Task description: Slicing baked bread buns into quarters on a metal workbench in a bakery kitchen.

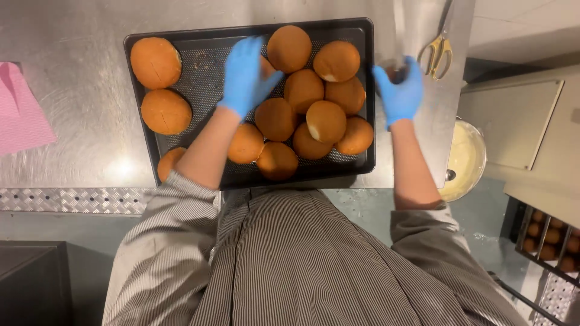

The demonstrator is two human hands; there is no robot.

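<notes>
- Buns [302,121], round and golden-brown, crowd the dark perforated tray [199,66] on the steel counter [84,90]; most cluster from centre toward 3 o'clock, three sit along the 9 o'clock side.
- Left hand [244,75], blue-gloved, hovers spread over the tray's middle, fingers released, nearest a bun partly hidden beneath it.
- Right hand [400,90], also gloved, sits past the tray's 3 o'clock edge, curled round something small and dark; I cannot tell what.
- Buns likely light, soft and easily dented: cup one from the sides, not the crown.
- Scissors [439,51] lie at 1 o'clock, a pink cloth [18,115] at 9.
</notes>
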